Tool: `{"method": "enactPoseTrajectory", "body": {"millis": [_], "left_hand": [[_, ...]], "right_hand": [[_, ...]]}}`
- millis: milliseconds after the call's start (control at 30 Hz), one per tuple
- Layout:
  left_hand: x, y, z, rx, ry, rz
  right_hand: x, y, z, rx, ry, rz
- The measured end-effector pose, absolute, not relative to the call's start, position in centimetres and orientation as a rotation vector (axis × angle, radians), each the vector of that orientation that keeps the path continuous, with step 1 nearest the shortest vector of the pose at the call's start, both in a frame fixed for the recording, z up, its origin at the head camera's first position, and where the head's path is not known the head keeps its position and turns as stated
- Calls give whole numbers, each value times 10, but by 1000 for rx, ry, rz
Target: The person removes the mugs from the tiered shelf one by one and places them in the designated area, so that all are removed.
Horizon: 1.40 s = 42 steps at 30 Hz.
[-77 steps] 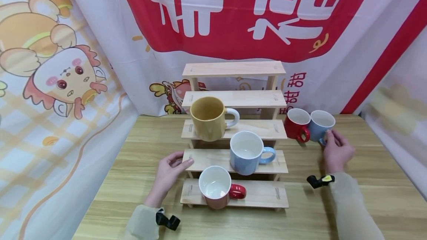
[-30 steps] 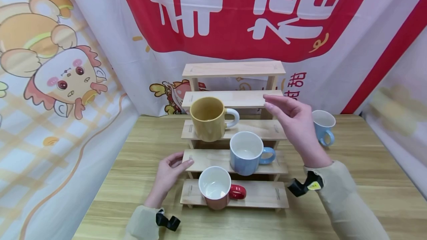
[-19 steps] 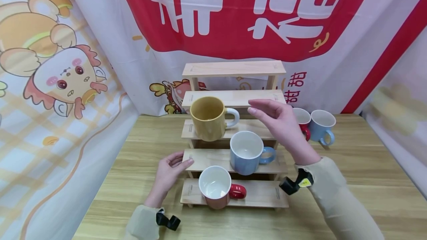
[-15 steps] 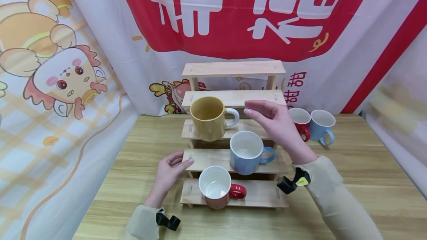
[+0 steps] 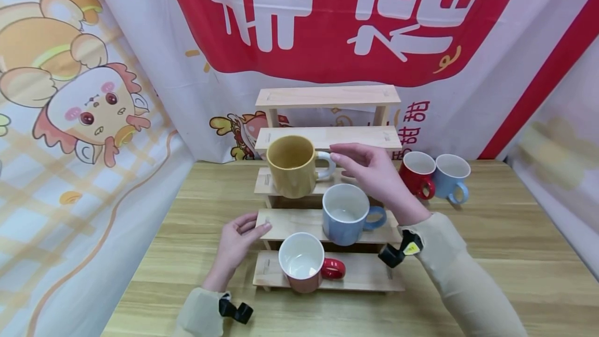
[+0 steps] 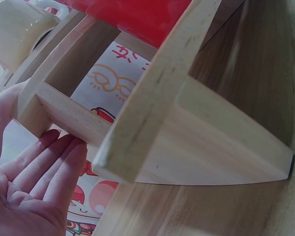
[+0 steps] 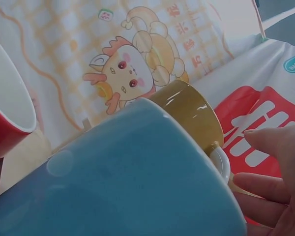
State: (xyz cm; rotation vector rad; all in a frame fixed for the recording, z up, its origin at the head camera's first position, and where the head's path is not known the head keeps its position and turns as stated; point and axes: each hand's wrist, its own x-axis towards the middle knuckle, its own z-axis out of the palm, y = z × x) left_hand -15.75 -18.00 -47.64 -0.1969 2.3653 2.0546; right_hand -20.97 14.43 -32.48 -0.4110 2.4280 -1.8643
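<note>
A stepped wooden rack [image 5: 327, 96] stands on the table. My left hand [image 5: 236, 243] holds the left end of its second step from the front, thumb on top and fingers [image 6: 64, 162] beneath the board. On the middle step sits a yellow mug [image 5: 291, 177] with a white handle. My right hand [image 5: 374, 173] is right at that handle [image 7: 220, 164], thumb and fingers spread apart. A light blue mug [image 5: 343, 225] rests on the second step, below the right hand. The front step bears a red mug [image 5: 301, 281] with a white inside.
Behind the right forearm, a second red mug [image 5: 414, 178] and a second light blue mug [image 5: 446, 183] stand side by side on the wood-grain table [image 5: 515, 233]. Printed cloth [image 5: 154, 40] hangs behind and at the sides.
My right hand has let go of the back-right blue mug's handle and moved left over the rack to the yellow mug's handle. My left hand has stayed put.
</note>
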Motion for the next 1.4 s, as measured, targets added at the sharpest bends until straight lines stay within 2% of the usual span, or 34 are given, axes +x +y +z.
{"method": "enactPoseTrajectory", "body": {"millis": [367, 1400], "left_hand": [[-156, -178, -474, -201, 2339, 2075], [-157, -178, -479, -208, 2355, 2081]], "right_hand": [[-211, 135, -321, -351, 2403, -1824], [-231, 126, -329, -434, 2275, -1830]]}}
